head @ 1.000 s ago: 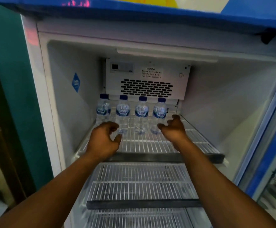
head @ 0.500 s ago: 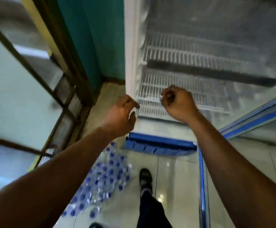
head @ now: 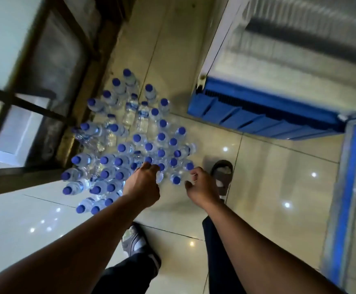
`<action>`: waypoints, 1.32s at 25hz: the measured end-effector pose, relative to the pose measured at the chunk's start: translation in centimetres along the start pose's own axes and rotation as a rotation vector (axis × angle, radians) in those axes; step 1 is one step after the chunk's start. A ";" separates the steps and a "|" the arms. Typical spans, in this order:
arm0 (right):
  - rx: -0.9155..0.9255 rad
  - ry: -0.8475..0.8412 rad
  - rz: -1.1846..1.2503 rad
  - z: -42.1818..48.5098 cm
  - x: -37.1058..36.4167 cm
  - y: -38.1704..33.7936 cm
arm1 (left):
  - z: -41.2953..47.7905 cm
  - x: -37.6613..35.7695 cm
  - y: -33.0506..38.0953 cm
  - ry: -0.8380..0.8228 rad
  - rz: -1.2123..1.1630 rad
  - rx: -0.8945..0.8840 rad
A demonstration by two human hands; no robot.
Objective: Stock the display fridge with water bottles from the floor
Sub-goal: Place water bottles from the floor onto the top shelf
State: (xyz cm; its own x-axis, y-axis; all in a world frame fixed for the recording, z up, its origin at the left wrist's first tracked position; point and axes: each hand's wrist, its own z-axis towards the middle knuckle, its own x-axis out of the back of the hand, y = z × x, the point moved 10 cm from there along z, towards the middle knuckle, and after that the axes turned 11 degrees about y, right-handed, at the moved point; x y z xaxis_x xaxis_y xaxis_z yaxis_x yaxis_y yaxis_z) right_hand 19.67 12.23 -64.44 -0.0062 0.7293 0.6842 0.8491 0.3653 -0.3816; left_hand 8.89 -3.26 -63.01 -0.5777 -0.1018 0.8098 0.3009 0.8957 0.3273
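Tiled floor (head: 268, 187) bare beside bottles (head: 130, 149)

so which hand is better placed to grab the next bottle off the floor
Left, probably. The left hand is already over the near edge of the bottle cluster, fingers among the blue caps. The right hand hangs open beside the cluster's right edge, next to one bottle.

Both arms stretched down, left hand (head: 142, 185) & right hand (head: 201, 187) w/ fingers loosely curled, empty.
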 end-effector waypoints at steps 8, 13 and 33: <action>0.046 -0.009 -0.283 8.0 -18.0 8.2 | 8.5 -17.9 -4.2 0.006 0.167 -0.159; 0.108 0.169 -0.213 10.2 -19.6 9.0 | 10.3 -21.4 -5.2 0.081 0.215 -0.163; 0.377 0.487 0.111 -9.6 20.8 -9.1 | -6.0 24.3 14.6 0.453 -0.223 -0.450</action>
State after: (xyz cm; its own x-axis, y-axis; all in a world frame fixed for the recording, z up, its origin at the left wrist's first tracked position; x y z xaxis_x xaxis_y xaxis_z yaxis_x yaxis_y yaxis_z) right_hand 16.85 18.53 -40.73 0.3883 0.4601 0.7985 0.5855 0.5459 -0.5993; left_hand 3.83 4.75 -35.63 -0.3173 -0.5227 0.7912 0.5545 0.5746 0.6020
